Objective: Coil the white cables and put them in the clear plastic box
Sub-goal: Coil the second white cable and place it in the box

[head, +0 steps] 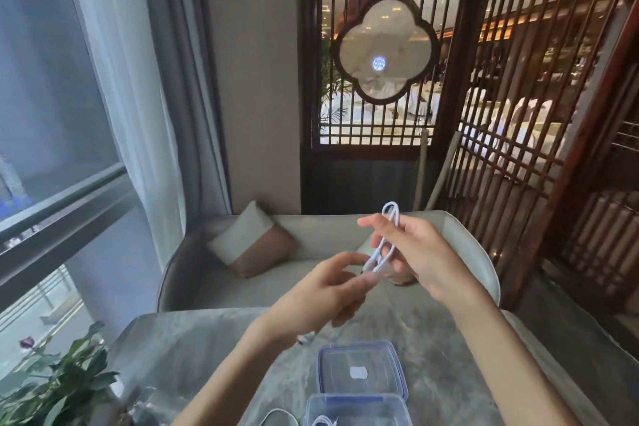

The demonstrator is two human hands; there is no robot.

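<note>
Right grip (418, 252) clasps a folded white cable (376, 254) in the air above the desk (207, 349); left grip (325, 294) pinches its lower end. Box (359, 406) sits below, holding a second cable (325, 420)

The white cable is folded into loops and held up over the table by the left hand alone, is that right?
Not quite. The head view shows both hands holding the white cable: the right hand grips the folded loops and the left hand pinches the lower end. The rest stands: it is looped and held up over the table.
</note>
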